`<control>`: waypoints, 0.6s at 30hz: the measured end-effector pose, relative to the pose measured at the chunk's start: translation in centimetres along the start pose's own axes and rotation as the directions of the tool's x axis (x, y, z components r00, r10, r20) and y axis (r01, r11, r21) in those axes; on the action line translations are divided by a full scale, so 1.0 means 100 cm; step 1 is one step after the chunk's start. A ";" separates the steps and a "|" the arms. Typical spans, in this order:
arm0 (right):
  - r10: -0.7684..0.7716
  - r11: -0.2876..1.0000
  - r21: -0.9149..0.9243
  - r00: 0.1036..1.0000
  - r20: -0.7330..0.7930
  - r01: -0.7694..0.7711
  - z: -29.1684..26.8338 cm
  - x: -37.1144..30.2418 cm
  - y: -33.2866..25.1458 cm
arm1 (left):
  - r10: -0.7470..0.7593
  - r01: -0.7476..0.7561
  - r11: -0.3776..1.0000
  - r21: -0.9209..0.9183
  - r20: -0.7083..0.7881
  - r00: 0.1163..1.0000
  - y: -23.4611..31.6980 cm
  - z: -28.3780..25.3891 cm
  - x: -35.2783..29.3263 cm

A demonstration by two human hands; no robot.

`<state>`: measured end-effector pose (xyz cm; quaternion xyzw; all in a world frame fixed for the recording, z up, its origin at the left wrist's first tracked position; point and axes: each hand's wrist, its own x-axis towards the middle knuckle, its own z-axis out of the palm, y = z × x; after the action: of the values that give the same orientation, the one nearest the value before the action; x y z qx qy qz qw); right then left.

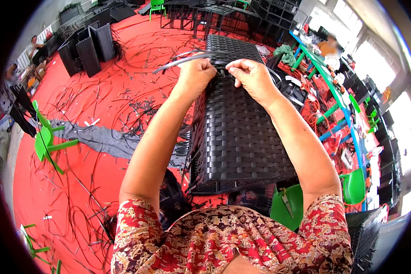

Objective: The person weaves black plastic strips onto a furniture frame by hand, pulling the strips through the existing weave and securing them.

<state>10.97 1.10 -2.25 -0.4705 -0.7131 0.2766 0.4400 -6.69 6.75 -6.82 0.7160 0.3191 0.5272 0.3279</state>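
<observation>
A long black woven furniture panel (pixel 242 137) of flat plastic strips stretches away in front of me. Over its far part, my left hand (pixel 194 74) is closed, thumb against its curled fingers, on a dark plastic strip (pixel 220 69) at the weave. My right hand (pixel 253 77) faces it from the right, thumb and forefinger pinched at the same strip; the exact grip is too small to make out. Loose grey-black strip ends (pixel 173 65) arc out to the left above my left hand. More loose ends hang along the panel's left side.
Cut strips litter the red floor (pixel 91 178), with a grey cloth (pixel 100 139) across it. A green chair (pixel 43 137) lies at left; black woven pieces (pixel 89 48) stand behind. A long cluttered table (pixel 326 77) runs along the right. Other people sit or stand at the far edges.
</observation>
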 end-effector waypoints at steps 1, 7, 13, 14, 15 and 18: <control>0.021 0.998 -0.066 0.999 0.041 -0.018 0.000 0.003 -0.008 | 0.088 -0.086 0.996 0.033 -0.077 0.993 -0.003 -0.001 -0.001; 0.108 0.949 -0.315 0.961 0.254 -0.023 -0.004 0.028 -0.030 | -0.202 0.181 0.905 -0.385 -0.014 0.979 0.003 -0.009 -0.012; 0.318 0.940 -0.205 0.920 0.227 -0.275 -0.007 0.036 -0.032 | -0.212 0.150 0.727 -0.670 -0.012 0.977 0.001 0.012 -0.033; 0.324 0.943 -0.159 0.920 0.219 -0.294 -0.010 0.035 -0.030 | -0.207 0.146 0.713 -0.686 -0.007 0.978 -0.004 0.014 -0.033; 0.331 0.943 -0.113 0.920 0.211 -0.313 -0.013 0.035 -0.030 | -0.202 0.143 0.698 -0.701 -0.002 0.979 -0.007 0.017 -0.033; 0.365 0.931 -0.068 0.910 0.195 -0.359 -0.018 0.028 -0.035 | -0.155 0.101 0.788 -0.607 -0.037 0.987 0.000 0.019 -0.034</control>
<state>10.57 2.19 2.44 -0.5700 -0.6592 0.3893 0.2983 -5.67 3.71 -9.12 0.5281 0.1960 0.6077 0.5597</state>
